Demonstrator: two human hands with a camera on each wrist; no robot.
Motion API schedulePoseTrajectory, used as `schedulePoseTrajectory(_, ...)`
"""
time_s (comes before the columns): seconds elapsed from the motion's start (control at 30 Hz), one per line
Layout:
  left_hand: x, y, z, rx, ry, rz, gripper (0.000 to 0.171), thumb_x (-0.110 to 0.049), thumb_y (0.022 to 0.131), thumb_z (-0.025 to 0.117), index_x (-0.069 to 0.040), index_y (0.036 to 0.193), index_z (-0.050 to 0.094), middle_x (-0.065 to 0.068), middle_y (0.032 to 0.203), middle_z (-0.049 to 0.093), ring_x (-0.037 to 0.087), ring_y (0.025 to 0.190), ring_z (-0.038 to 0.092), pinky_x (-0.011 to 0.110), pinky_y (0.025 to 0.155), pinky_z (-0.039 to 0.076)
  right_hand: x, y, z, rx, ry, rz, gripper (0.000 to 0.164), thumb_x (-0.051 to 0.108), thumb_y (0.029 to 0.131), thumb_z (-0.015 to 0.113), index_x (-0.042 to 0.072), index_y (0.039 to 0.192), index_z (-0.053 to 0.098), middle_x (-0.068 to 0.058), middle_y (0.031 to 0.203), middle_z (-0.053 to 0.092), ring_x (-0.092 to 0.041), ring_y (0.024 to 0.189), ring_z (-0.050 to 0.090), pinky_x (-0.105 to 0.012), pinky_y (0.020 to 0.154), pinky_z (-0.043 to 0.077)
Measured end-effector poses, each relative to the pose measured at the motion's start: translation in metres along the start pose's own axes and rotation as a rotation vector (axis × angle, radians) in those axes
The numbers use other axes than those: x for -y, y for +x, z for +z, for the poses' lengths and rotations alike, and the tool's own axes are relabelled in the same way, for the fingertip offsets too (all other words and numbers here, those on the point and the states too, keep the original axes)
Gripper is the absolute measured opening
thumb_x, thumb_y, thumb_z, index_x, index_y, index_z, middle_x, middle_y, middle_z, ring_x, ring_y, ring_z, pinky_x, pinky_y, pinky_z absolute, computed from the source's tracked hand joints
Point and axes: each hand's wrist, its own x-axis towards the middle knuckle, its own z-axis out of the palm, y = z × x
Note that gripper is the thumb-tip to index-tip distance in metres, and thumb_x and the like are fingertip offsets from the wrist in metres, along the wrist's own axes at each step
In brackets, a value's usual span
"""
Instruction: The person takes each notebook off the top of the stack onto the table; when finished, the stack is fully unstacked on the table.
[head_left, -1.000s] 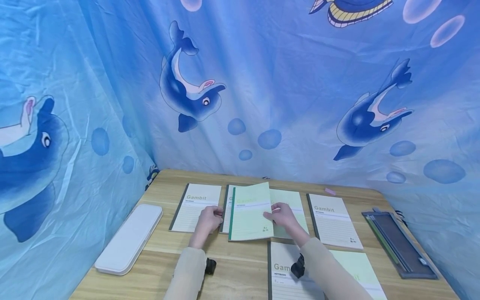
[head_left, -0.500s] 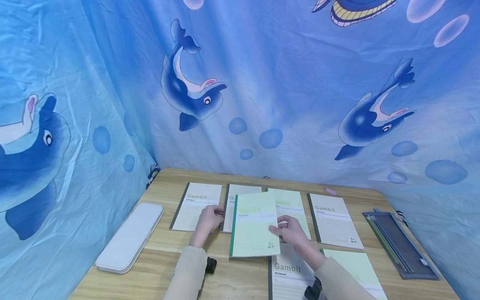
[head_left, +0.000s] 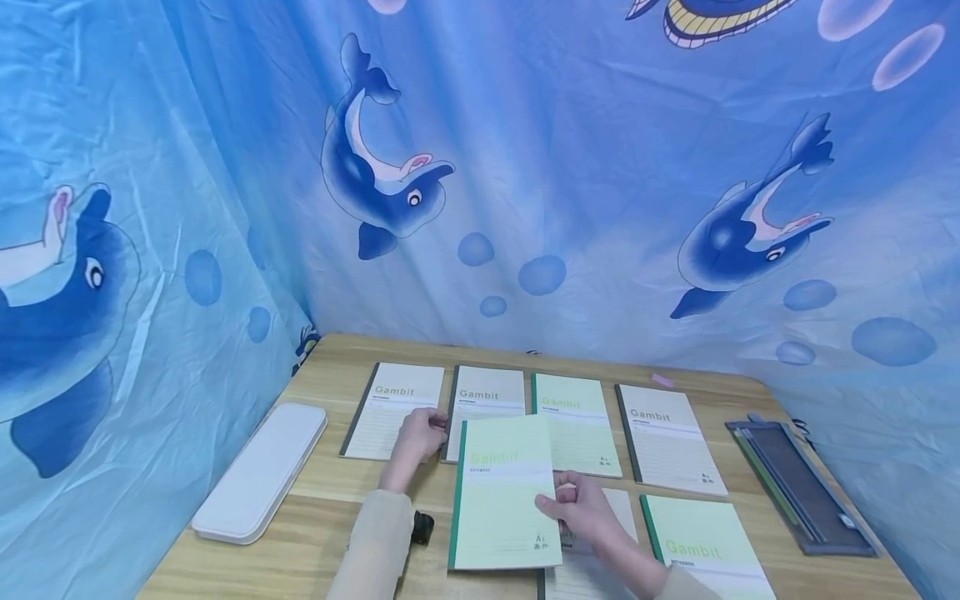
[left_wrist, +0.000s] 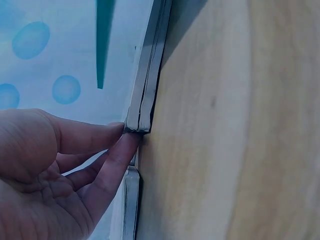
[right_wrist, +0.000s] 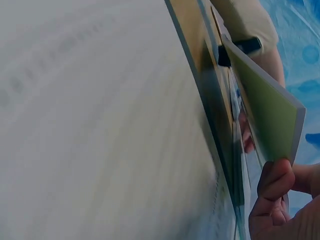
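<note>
My right hand (head_left: 592,510) pinches the right edge of a pale green notebook (head_left: 501,500) with a dark green spine, thumb on its cover. In the right wrist view this notebook (right_wrist: 270,112) is tilted up off the table. My left hand (head_left: 420,435) is at the left edge of a white notebook (head_left: 489,398) with a grey spine. Up close in the left wrist view, thumb and forefinger pinch the spine corner of what look like two stacked notebooks (left_wrist: 147,95). Beneath the held notebook, another white notebook (head_left: 585,571) is partly covered.
White notebooks lie at the far left (head_left: 393,408) and right (head_left: 667,437), with a green one (head_left: 576,425) between. Another green notebook (head_left: 705,546) is front right. A white case (head_left: 262,475) stands left, a mesh pencil pouch (head_left: 798,487) right, a pink eraser-like piece (head_left: 662,380) behind.
My right hand has drawn the green notebook from over the back row toward me, uncovering the white and green notebooks behind. My left hand has stayed in place.
</note>
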Motion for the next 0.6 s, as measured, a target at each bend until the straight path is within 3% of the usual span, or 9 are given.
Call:
schedulePoseTrajectory(0.37, 0.002, 0.000, -0.002, 0.012, -0.005, 0.015, 0.039, 0.013, 0.081, 0.064, 0.008, 0.119, 0.065, 0.014, 0.103, 0.068, 0.027, 0.095, 0.066, 0.038, 0.083, 0.057, -0.017, -0.027, 0.014, 0.064, 0.028, -0.035, 0.032, 0.015, 0.091, 0.072, -0.006, 0.107, 0.055, -0.007, 0.076, 0.071, -0.020, 0.067, 0.069, -0.025, 0.055, 0.049)
schedulePoseTrajectory(0.6, 0.002, 0.000, -0.002, 0.010, -0.010, 0.015, 0.039, 0.012, 0.081, 0.064, 0.008, 0.119, 0.064, 0.015, 0.104, 0.068, 0.028, 0.096, 0.066, 0.038, 0.083, 0.057, -0.024, -0.039, 0.018, 0.065, -0.006, -0.032, 0.037, 0.019, 0.090, 0.074, -0.005, 0.108, 0.052, 0.005, 0.058, 0.047, -0.011, 0.050, 0.050, -0.027, 0.056, 0.049)
